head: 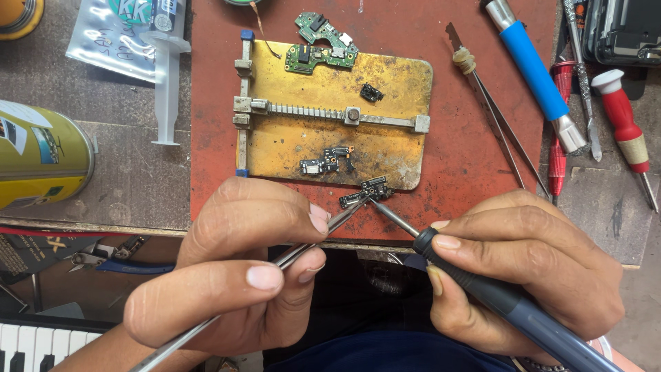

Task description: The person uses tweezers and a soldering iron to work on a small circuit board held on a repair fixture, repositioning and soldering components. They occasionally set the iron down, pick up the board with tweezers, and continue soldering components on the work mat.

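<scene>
My left hand [237,265] grips metal tweezers [313,240] whose tips pinch a small black circuit board [366,192] at the near edge of a brass holder plate [399,89]. My right hand [533,269] holds a dark grey soldering iron [496,293], and its thin tip touches that same small board. A second small board [327,161] lies on the plate just behind. A green circuit board [320,45] rests at the plate's far edge, and a tiny black part [371,92] sits near the middle.
The plate lies on a red mat [468,151]. To the right lie spare tweezers [496,117], a blue-handled tool [533,69] and red screwdrivers [623,124]. A clear syringe [166,76] and a yellow can [41,155] are at the left. Pliers [103,256] lie below the table edge.
</scene>
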{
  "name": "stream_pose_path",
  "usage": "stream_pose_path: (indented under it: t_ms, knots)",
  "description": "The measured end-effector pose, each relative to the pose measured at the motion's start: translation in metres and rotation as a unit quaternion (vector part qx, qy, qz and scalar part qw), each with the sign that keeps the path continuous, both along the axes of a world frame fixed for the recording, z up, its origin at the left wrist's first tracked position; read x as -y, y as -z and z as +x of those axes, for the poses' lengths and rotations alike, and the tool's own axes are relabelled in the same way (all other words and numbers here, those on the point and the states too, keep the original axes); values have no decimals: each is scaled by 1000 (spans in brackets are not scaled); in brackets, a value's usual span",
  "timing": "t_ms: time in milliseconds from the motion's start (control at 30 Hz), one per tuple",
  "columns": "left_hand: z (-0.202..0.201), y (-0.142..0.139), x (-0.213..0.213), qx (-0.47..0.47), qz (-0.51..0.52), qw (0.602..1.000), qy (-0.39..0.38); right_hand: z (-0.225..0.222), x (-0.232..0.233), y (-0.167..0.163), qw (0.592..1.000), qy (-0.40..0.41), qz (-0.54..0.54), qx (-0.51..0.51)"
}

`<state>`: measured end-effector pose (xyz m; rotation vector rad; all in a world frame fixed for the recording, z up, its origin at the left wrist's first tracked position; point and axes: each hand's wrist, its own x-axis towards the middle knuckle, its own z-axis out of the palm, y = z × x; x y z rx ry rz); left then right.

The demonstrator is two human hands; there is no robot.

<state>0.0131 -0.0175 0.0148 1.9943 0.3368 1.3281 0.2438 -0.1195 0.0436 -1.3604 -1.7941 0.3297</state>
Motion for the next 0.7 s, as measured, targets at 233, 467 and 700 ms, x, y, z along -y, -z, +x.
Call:
stream_pose_path:
  t_ms: [233,467,700]
  knots:
    - [-3,-1,2,-4,-13,1000,1,1,1,1,1000,1,2,-3]
    - [-2,-1,3,-8,-16,1000,-6,0,1,0,1000,3,-4,-6]
    - [-4,-1,1,-16,-8,1000,7,0,1,-1,1000,3,-14,0]
